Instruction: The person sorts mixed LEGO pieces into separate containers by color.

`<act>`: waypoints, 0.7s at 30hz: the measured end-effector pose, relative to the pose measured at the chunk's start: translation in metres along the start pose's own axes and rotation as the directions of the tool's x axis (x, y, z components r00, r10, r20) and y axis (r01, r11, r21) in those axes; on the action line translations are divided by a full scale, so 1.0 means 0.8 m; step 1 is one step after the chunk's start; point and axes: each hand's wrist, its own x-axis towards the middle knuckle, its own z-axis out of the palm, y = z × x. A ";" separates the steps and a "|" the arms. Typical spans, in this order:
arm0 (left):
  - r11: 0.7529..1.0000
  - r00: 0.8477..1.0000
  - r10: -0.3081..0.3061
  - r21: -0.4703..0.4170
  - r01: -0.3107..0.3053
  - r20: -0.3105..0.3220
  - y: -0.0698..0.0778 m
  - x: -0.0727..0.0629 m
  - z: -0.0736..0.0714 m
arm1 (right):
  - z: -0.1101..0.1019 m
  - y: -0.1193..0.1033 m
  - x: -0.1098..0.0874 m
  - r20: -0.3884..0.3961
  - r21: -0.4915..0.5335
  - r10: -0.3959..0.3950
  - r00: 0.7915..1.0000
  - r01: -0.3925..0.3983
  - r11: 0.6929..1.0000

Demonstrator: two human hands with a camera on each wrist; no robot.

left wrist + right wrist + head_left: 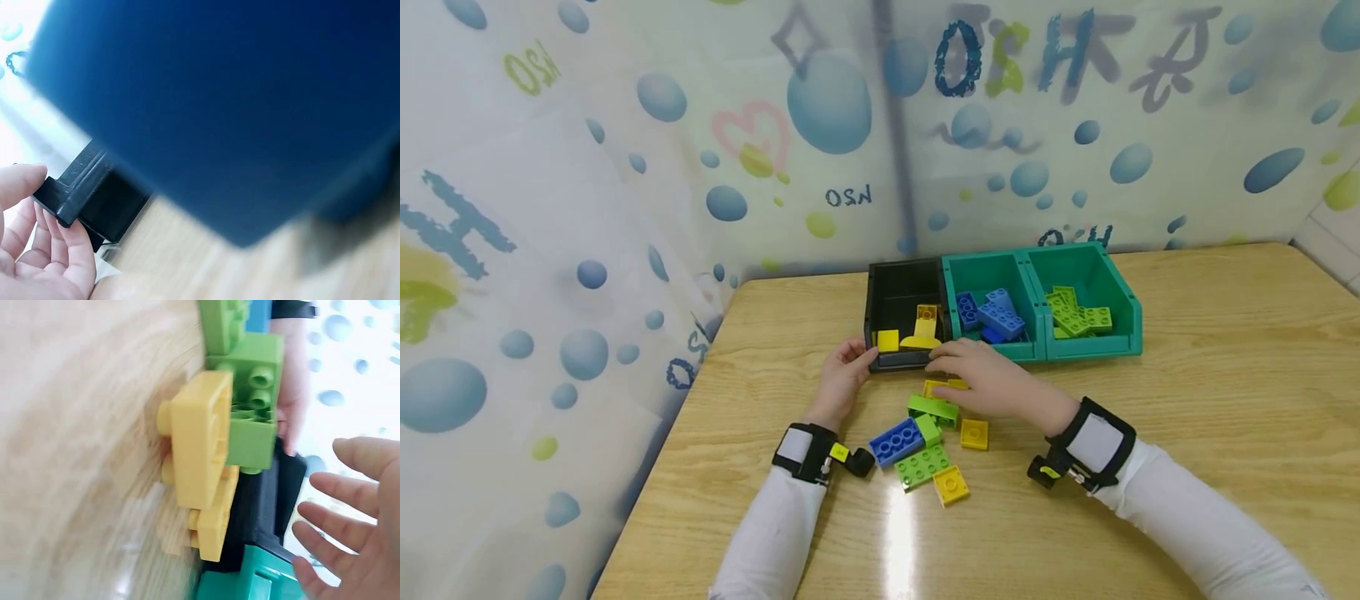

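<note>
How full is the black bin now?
Partly full: in the head view, the black bin holds a few yellow blocks near its front, with bare dark interior showing behind them.

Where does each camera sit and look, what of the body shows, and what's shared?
Head: on the head, facing forward and down at the black bin and loose bricks; both sleeves, left grip and right grip show.
Left wrist: worn there, facing the left grip pinching the black bin's edge.
Right wrist: worn there, facing loose bricks close up; the right grip shows, with the left grip beyond.
Both wrist views share the black bin.
</note>
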 end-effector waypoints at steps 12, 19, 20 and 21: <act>1.000 1.000 -0.010 0.002 0.010 -0.003 0.000 0.001 -0.001 | 0.004 0.003 -0.037 -0.066 0.207 0.029 0.997 -0.015 0.978; 1.000 1.000 -0.019 0.018 0.019 -0.008 0.000 0.001 0.000 | 0.014 0.008 -0.051 -0.078 0.303 0.056 0.995 -0.030 0.952; 1.000 1.000 -0.018 0.018 0.018 -0.008 0.000 0.001 0.000 | 0.015 0.009 -0.053 -0.081 0.331 0.064 0.995 -0.034 0.943; 1.000 1.000 -0.018 0.015 0.018 -0.009 0.000 0.001 0.000 | 0.016 0.010 -0.055 -0.083 0.354 0.072 0.994 -0.038 0.934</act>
